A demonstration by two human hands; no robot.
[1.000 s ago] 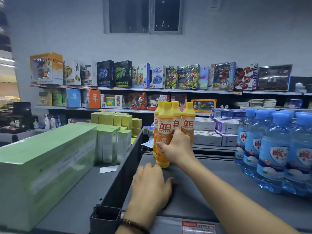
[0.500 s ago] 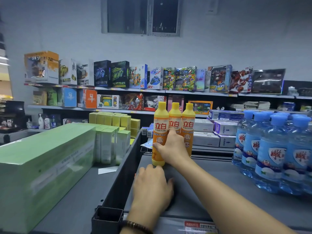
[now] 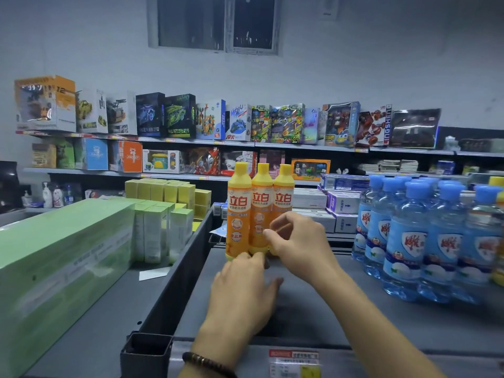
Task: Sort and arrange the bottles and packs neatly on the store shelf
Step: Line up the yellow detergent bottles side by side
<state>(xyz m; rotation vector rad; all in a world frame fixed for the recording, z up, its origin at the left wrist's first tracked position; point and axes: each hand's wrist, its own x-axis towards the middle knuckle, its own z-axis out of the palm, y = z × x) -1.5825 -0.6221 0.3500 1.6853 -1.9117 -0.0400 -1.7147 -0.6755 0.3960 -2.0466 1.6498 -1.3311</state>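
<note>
Near the back left corner of the shelf (image 3: 313, 317), three yellow bottles (image 3: 260, 211) are standing together, left hand (image 3: 242, 293) flat at their base, right hand (image 3: 300, 244) curling against them, grip unclear, any shove risking a topple.

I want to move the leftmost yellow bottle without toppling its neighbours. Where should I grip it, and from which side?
Probably round the upper body of the leftmost yellow bottle, just below the shoulder, coming from its free left side. It stands upright, the middle bottle touches its right, and the left hand crowds its base.
</note>
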